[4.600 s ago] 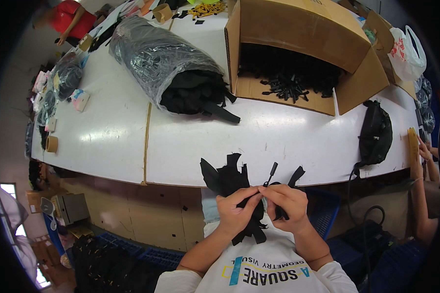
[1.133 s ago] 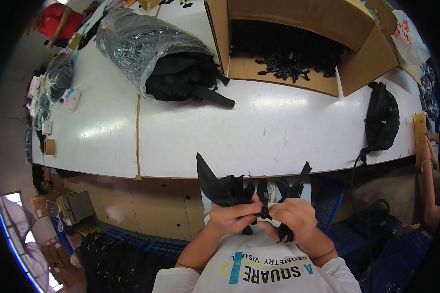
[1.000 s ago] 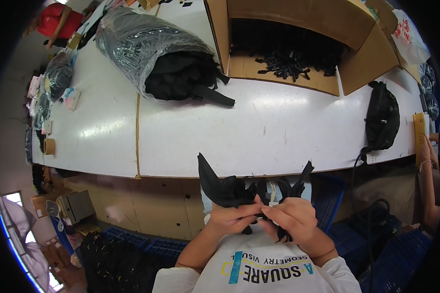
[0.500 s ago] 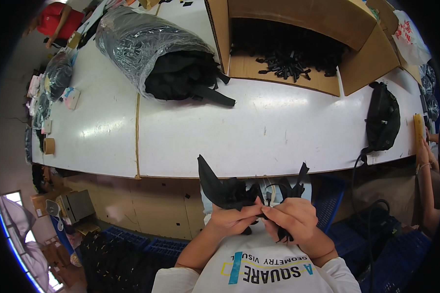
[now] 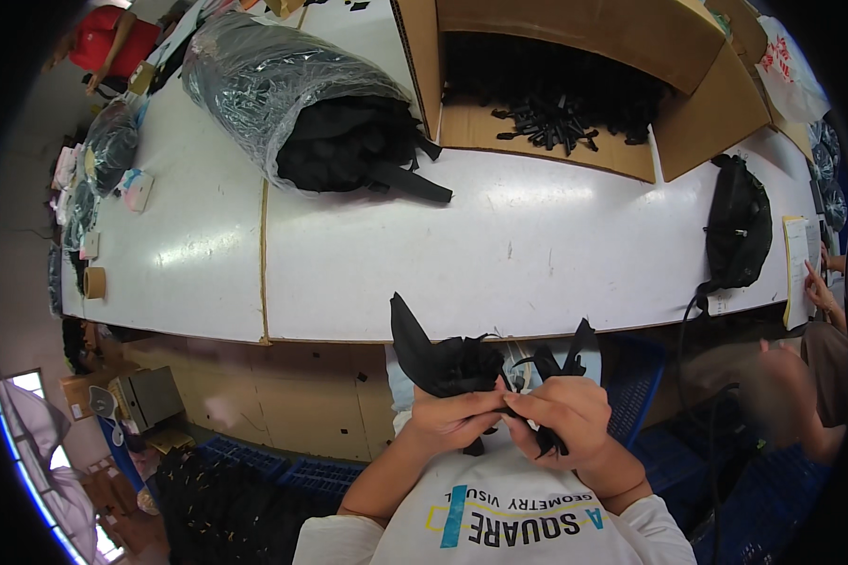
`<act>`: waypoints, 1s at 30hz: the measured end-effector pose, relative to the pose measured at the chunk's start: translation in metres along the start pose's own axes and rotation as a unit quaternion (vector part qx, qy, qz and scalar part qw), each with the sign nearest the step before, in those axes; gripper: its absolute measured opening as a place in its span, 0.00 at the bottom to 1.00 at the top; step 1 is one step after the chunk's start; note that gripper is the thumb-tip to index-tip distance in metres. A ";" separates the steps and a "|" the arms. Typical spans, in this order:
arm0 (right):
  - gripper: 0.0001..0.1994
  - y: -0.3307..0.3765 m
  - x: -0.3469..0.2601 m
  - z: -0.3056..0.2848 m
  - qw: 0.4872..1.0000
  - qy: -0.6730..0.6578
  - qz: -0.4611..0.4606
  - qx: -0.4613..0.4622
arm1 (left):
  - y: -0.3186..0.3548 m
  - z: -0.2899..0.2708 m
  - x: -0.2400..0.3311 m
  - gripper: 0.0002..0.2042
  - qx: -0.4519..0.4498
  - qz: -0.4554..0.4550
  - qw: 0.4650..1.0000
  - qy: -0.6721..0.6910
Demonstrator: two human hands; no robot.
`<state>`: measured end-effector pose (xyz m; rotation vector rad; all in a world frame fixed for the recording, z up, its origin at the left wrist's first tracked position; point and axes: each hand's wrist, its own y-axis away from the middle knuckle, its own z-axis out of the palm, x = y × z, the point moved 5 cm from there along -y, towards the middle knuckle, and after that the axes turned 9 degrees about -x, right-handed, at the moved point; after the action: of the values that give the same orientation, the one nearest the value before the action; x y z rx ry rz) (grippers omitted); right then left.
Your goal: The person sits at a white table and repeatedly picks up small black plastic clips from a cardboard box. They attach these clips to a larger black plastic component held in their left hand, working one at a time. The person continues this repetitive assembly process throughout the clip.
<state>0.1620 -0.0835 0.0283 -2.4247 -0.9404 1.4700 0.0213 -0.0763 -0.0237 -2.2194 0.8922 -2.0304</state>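
Note:
Close to my body, just off the table's front edge, both my hands meet fingertip to fingertip. My left hand (image 5: 454, 418) is closed on a black fabric piece (image 5: 443, 363) that has a wide pointed flap standing up and bunched folds. My right hand (image 5: 567, 419) pinches black strap ends (image 5: 578, 350), which stick up above the fingers and hang below them. The thumbs and forefingers press together at one spot; the small part between them is hidden.
On the white table (image 5: 367, 264) lie a clear plastic bag (image 5: 264, 85) of black fabric pieces, an open cardboard box (image 5: 575, 165) with black straps, a black waist bag (image 5: 740, 226) and a tape roll (image 5: 94, 282). A co-worker's hand (image 5: 824, 297) touches a notepad (image 5: 796, 268) at right.
The black fabric in my left hand has shifted slightly right, and my fingers stay pinched together. At right, the co-worker's yellow-edged pad now lies with its white page showing; their arm has moved.

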 end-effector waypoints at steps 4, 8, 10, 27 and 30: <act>0.12 0.000 0.002 0.000 1.000 0.011 0.018 -0.011 | 0.000 -0.001 0.001 0.09 0.000 -0.003 1.000 -0.012; 0.14 -0.001 0.003 0.000 1.000 -0.004 0.018 -0.008 | -0.003 -0.001 0.003 0.10 0.004 0.008 1.000 -0.008; 0.14 -0.001 0.003 0.001 1.000 -0.010 0.022 -0.007 | -0.003 -0.001 0.004 0.09 0.009 0.010 1.000 -0.003; 0.09 -0.003 0.018 0.003 0.990 -0.065 0.128 -0.001 | -0.001 -0.001 -0.006 0.08 -0.003 -0.058 0.998 -0.008; 0.08 0.001 0.025 0.002 0.974 -0.127 0.187 0.028 | -0.005 0.000 -0.010 0.08 -0.043 -0.061 0.997 -0.008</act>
<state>0.1688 -0.0700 0.0077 -2.5115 -0.4823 1.9382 0.0232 -0.0686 -0.0308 -2.3885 0.8798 -2.0584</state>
